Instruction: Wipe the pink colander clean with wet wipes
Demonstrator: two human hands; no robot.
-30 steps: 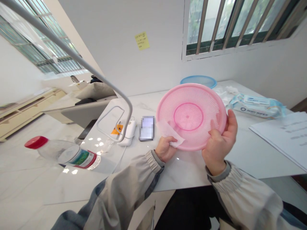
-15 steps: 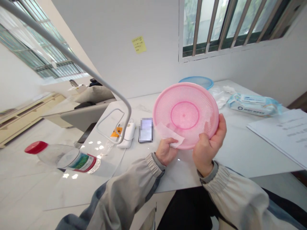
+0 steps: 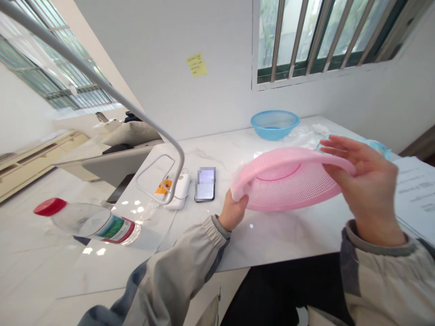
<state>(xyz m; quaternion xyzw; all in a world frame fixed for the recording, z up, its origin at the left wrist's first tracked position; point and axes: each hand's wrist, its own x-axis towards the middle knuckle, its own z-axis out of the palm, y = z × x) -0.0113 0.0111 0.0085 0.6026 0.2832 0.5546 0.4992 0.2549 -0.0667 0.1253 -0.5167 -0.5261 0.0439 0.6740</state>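
A pink plastic mesh basket [image 3: 288,194] is held tilted above the white table, its rim seen nearly edge-on. My left hand [image 3: 234,210] is closed at the basket's left rim, with a thin white wipe [image 3: 242,183] pressed between the fingers and that rim. At the opposite side, my right hand [image 3: 369,185] has the rim between its thumb and its outstretched fingers. Part of the right fingers' contact with the rim is hidden. Behind the pink basket, a blue plastic basket [image 3: 274,127] stands upright on the table.
A phone [image 3: 205,184], a white power bank [image 3: 178,192] and a clear red-capped bottle [image 3: 98,222] are to the left. A grey bent tube [image 3: 136,108] crosses the upper left. Printed papers [image 3: 416,190] and a partly hidden wipes pack [image 3: 377,147] lie right.
The pink basket has tipped from facing me to nearly edge-on and moved lower right. My right hand has shifted right and up, its fingers straighter. The blue basket shows more fully.
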